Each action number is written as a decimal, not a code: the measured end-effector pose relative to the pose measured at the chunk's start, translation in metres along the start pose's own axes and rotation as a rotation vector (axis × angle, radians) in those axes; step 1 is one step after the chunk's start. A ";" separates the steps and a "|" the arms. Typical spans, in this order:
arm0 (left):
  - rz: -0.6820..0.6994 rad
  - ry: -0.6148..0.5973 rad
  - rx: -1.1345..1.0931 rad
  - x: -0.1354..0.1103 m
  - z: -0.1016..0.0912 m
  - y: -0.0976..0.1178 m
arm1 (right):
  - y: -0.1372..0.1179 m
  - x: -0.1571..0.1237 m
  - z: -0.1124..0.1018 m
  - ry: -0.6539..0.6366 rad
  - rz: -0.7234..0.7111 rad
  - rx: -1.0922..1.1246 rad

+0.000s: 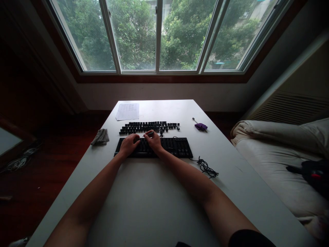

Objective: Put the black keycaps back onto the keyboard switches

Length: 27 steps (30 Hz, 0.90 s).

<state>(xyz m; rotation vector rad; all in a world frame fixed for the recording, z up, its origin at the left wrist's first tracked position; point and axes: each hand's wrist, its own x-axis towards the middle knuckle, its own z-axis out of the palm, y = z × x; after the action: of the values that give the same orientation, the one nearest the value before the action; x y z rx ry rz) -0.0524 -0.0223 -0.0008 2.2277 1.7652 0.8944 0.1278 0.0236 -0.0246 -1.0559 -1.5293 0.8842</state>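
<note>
A black keyboard point(177, 148) lies lengthwise across the white table, with both hands over its left half. My left hand point(129, 144) rests on its left end, fingers curled together; whatever they may pinch is too small to make out. Close beside it, my right hand point(153, 140) is closed round a slim, dark, pen-like tool point(149, 133) whose tip points left toward my left fingers. Just beyond the keyboard, rows of loose black keycaps point(144, 127) are laid out on the table.
The white table point(144, 195) also bears a printed sheet point(128, 111), a grey cloth point(100, 137) at its left edge, a purple item point(200, 127) beside a thin stick, and the keyboard's coiled cable point(207, 168). A pale sofa point(272, 161) stands to the right.
</note>
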 end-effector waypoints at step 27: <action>0.007 0.012 0.020 0.001 0.002 -0.001 | -0.014 -0.003 -0.004 -0.121 -0.046 0.055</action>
<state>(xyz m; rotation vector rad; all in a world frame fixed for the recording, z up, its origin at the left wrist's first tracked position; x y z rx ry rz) -0.0522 -0.0205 -0.0032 2.2471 1.7807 0.8971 0.1292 0.0157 -0.0122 -0.9387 -1.6138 0.9668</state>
